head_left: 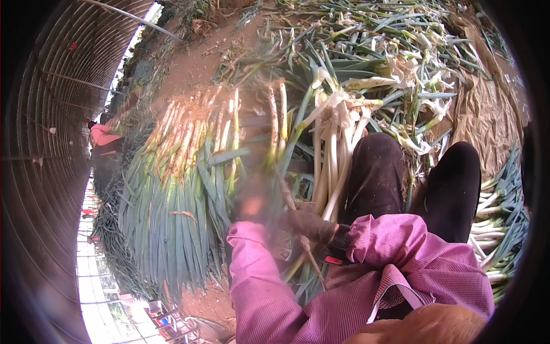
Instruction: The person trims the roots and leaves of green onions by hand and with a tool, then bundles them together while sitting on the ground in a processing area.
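Note:
My left hand [253, 198], in a dark glove, is blurred beside the leaves of a large heap of long green onions [172, 200]; its fingers cannot be made out. These onions have soil-stained stalks and their roots point away from me. Close to its right, my right hand [312, 225], also gloved, is closed around a thin brown stick [309, 255] that slants down toward my lap. Two unpeeled stalks [275, 114] lie just beyond both hands. By my knee stands a bunch of peeled green onions [329, 149] with clean white shafts.
Stripped leaves and skins [366, 57] cover the ground ahead and to the right. Crumpled brown sheeting [484, 126] lies past my knees [375, 166]. More white-stalked onions [487, 223] are at the far right. Another person in pink [103, 135] is far left, under a hooped greenhouse roof [51, 114].

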### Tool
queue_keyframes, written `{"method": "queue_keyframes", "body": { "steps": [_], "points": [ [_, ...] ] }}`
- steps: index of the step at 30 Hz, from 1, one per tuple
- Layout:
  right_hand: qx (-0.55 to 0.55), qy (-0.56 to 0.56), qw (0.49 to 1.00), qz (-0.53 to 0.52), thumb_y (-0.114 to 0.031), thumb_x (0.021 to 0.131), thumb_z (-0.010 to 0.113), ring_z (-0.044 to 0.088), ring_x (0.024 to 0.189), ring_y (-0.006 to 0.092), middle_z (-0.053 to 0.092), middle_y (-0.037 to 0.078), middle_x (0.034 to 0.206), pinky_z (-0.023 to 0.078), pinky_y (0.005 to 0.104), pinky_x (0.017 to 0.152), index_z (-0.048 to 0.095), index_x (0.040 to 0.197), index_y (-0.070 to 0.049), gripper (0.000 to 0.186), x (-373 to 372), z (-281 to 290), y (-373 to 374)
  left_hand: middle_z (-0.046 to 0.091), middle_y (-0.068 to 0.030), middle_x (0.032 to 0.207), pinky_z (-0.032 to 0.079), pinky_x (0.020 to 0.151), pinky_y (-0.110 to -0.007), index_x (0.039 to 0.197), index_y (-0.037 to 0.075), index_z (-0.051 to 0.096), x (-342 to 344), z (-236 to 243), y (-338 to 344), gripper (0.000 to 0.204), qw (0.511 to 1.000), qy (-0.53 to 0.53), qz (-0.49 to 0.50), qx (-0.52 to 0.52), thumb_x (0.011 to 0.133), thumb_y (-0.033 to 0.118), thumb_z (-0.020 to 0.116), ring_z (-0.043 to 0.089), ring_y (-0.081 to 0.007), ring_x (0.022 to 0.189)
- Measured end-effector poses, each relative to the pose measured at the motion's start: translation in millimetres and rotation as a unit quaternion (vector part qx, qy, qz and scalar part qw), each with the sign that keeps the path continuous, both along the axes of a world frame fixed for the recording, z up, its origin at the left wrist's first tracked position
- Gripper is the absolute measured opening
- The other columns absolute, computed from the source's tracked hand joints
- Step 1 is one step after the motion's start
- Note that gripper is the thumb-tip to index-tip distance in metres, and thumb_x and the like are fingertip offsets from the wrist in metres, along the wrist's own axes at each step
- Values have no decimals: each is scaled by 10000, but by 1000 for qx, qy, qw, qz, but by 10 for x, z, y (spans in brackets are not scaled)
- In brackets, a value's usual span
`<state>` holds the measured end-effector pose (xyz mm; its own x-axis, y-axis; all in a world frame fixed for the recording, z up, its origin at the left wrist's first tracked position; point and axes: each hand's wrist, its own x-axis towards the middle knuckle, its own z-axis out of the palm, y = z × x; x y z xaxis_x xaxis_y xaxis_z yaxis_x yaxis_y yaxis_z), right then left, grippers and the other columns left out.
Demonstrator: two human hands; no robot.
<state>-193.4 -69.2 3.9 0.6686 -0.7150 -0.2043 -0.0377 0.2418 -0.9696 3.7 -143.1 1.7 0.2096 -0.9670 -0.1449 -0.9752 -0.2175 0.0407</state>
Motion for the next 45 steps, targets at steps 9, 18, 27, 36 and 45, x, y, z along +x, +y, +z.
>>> {"method": "queue_keyframes", "body": {
  "steps": [9,18,27,36,45],
  "points": [
    [-74,64,995,19,-252,843,501,594,874,275,579,180,943,454,370,802,657,1018,-161,251,-83,58,76,608,-189,1038,463,818,-417,1009,44,625,-657,491,-99,506,989,-61,121,57,735,468,599,571,-365,995],
    [165,-19,984,-67,-222,751,628,564,776,206,596,127,829,436,322,702,627,929,-13,274,-187,320,220,612,-193,1003,467,772,-431,979,68,622,-351,275,-27,417,998,-7,-5,-67,686,363,651,583,-355,960],
    [133,-85,976,-150,-182,727,642,537,688,132,580,48,757,438,271,616,609,876,16,250,-93,181,299,607,-215,977,464,742,-434,923,42,631,-696,626,-131,429,996,-61,54,20,685,399,644,584,-366,922],
    [224,-59,966,-114,-217,729,690,594,682,198,610,137,768,477,320,605,581,1054,31,423,-225,359,230,626,-208,859,471,704,-404,814,39,662,-774,707,-211,401,999,-23,-1,-24,667,412,664,604,-357,835],
    [218,-56,964,-146,-256,718,677,593,648,176,624,135,753,475,303,571,609,929,57,383,-307,446,146,622,-206,776,474,657,-409,889,46,644,-583,147,185,265,998,6,-64,-22,750,263,581,612,-356,769]
  ]
}}
